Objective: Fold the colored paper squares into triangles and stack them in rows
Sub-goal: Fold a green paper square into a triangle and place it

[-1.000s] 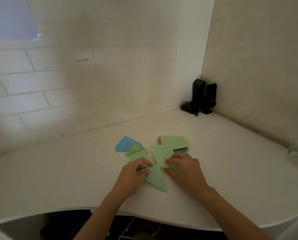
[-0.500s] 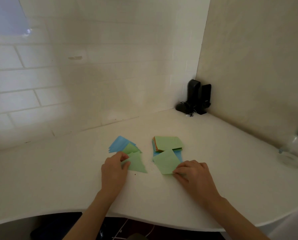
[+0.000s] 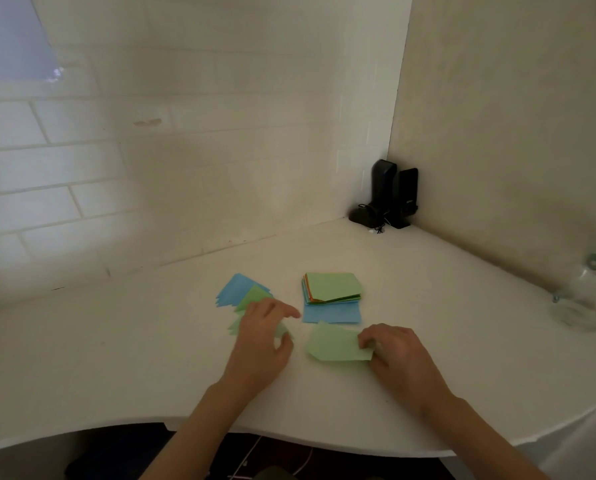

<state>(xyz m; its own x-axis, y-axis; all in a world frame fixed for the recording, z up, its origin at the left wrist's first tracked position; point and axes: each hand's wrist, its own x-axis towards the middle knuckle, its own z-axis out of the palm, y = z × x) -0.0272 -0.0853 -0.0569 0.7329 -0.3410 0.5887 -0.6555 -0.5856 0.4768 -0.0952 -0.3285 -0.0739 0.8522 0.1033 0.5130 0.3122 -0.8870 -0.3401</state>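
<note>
A stack of coloured paper squares (image 3: 333, 289) with a green sheet on top lies on the white counter (image 3: 116, 358), a blue square (image 3: 331, 313) sticking out below it. To the left lie folded blue triangles (image 3: 235, 289) and green triangles (image 3: 253, 296) in overlapping rows. My left hand (image 3: 261, 337) rests with relaxed fingers over the nearest green triangle. My right hand (image 3: 393, 355) pinches the right corner of a loose green square (image 3: 334, 344) lying in front of the stack.
Black speakers with a cable (image 3: 390, 199) stand in the far corner where the tiled wall meets the beige wall. A clear glass object (image 3: 587, 296) sits at the right edge. The counter's curved front edge (image 3: 289, 438) runs below my forearms.
My left hand has slid the folded green triangle left onto the triangle rows. My right hand has drawn a fresh green square off the stack toward me, uncovering the blue square.
</note>
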